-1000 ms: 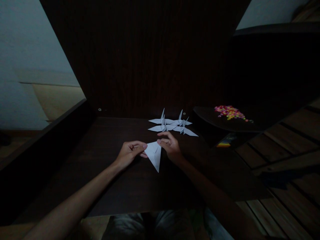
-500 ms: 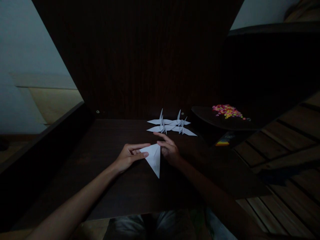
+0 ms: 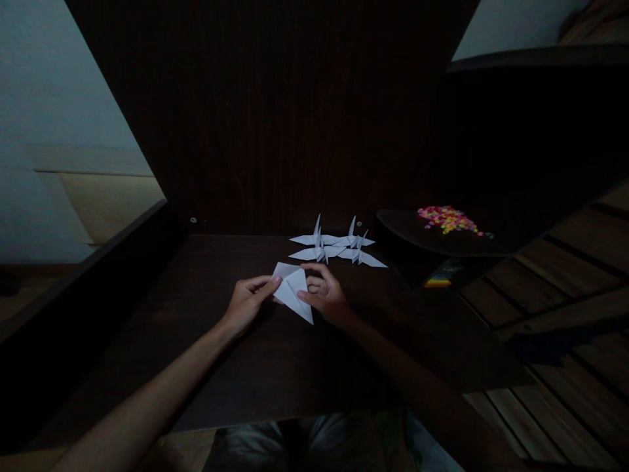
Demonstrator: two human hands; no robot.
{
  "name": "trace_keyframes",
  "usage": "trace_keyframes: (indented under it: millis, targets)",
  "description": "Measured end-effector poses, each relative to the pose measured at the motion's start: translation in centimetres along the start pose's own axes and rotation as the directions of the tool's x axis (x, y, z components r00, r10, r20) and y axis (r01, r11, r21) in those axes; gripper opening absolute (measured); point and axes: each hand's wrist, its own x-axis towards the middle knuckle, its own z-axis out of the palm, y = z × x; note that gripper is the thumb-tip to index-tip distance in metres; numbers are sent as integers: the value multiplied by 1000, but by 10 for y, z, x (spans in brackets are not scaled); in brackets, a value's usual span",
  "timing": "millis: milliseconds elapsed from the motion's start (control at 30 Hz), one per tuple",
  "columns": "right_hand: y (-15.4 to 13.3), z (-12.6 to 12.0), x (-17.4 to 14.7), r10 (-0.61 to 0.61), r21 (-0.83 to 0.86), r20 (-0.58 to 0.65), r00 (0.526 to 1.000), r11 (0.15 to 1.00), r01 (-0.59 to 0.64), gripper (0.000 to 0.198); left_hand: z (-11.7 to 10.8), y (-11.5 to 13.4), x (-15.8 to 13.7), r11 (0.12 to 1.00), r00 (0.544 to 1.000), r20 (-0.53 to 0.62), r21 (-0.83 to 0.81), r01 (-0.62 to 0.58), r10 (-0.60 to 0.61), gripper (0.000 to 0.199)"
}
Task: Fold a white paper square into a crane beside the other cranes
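Note:
A white sheet of folded paper (image 3: pixel 295 292) is held between my hands, its long point aimed down and toward me. My left hand (image 3: pixel 249 300) pinches its left edge, thumb on top and fingers underneath. On the other side my right hand (image 3: pixel 328 298) grips the right edge, thumb pressed on the face and fingers behind. A crease line runs down the paper's middle. Just beyond my hands, several white folded paper cranes (image 3: pixel 322 252) stand in two rows, their wings spread and overlapping.
A pile of small colourful pieces (image 3: pixel 447 219) lies on a dark curved shelf (image 3: pixel 407 226) at the right. Under it shows a yellow-and-orange striped item (image 3: pixel 438 283). A raised dark side panel (image 3: pixel 98 262) borders the dark wooden desk (image 3: pixel 221 387) on the left; a tall panel (image 3: pixel 275 118) closes the back.
The folded paper has been lifted slightly away from me and turned, showing a kite-like face instead of a triangle. My right thumb has moved down from its top corner to its right side.

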Motion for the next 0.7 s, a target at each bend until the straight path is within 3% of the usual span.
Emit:
trace_keyframes:
  millis: [167, 267, 400, 567, 700]
  targets:
    - [6, -3, 0, -42, -45, 13, 999, 998, 43, 53, 0, 4, 1, 987, 994, 37, -117, 107, -103, 33]
    - [8, -4, 1, -51, -93, 6, 999, 994, 51, 41, 0, 3, 1, 992, 995, 57, -90, 92, -87, 29]
    - [6, -2, -1, -13, -168, 9, 1000, 986, 14, 44, -1, 0, 1, 997, 997, 43, -52, 65, -63, 36]
    - [6, -2, -2, -19, -223, -7, 1000, 975, 17, 46, -1, 4, -2, 979, 970, 178, -84, 185, -168, 39]
    - [7, -5, 1, -75, -191, -46, 996, 979, 65, 40, 0, 4, -3, 984, 954, 256, -39, 174, -159, 41]
